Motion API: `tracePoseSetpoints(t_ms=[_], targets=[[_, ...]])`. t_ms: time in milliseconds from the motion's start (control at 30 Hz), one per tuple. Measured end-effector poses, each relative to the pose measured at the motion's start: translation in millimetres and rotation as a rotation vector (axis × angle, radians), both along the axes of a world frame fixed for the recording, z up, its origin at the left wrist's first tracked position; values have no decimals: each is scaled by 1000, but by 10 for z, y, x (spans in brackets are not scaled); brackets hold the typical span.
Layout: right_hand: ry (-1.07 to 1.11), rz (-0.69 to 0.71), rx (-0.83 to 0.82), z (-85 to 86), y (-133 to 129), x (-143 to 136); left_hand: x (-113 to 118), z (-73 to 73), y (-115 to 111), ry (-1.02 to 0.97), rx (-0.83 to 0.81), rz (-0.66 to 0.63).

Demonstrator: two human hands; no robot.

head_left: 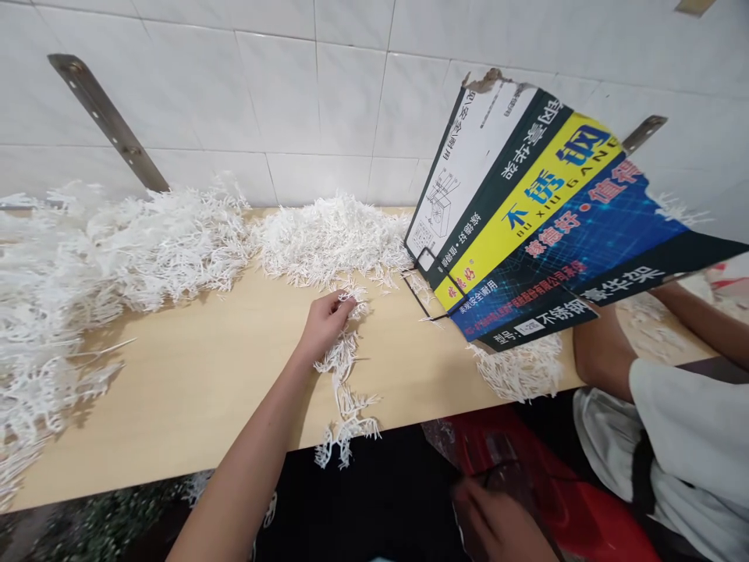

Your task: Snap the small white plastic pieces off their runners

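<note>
My left hand (328,321) is over the middle of the board, with thumb and fingers pinched on a white branched plastic strand (345,402). The strand trails down from the fingers, and its lower end hangs over the board's front edge. Just behind the hand lies a heap of similar white branched pieces (336,238). My right hand (497,519) is below the front edge at the bottom right, apart from the strand. It is smeared by motion, so its fingers do not show clearly.
A large pile of white branched pieces (117,250) covers the board's left side. A printed cardboard sheet (527,226) leans upright at the right, beside a small white heap (520,367). A person's arm (605,351) reaches behind it. Metal brackets (108,121) and a tiled wall (351,101) stand behind.
</note>
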State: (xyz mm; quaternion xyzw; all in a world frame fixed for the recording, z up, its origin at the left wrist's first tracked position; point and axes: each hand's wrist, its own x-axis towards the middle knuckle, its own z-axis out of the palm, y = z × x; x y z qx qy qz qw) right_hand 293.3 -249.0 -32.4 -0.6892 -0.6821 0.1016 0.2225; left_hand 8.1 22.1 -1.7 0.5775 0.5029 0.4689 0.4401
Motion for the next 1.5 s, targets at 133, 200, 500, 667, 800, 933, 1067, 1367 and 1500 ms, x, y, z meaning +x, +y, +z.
tracePoseSetpoints(t_ms=[133, 200, 500, 667, 800, 933, 1067, 1367, 1500], targets=[[258, 295, 136, 19, 285, -240, -18, -31, 3, 0, 19, -6], [308, 384, 282, 172, 577, -425, -24, -57, 14, 3, 23, -13], [543, 418, 155, 417, 2744, -1153, -39, -139, 50, -18, 43, -1], [603, 409, 23, 202, 2903, -1160, 0, -116, 49, 44, 59, -12], [808, 198, 65, 85, 2971, -1065, 8, -128, 65, 4, 30, 62], [844, 126, 122, 79, 3048, -1047, -2, -147, 76, -101, -23, 200], [802, 295, 140, 178, 2974, -1118, 32, -126, 67, -27, 27, 89], [681, 386, -44, 241, 2913, -1136, 60, -70, 33, 54, 114, 21], [716, 307, 38, 267, 2882, -1121, 70, -83, 0, 79, 121, 61]])
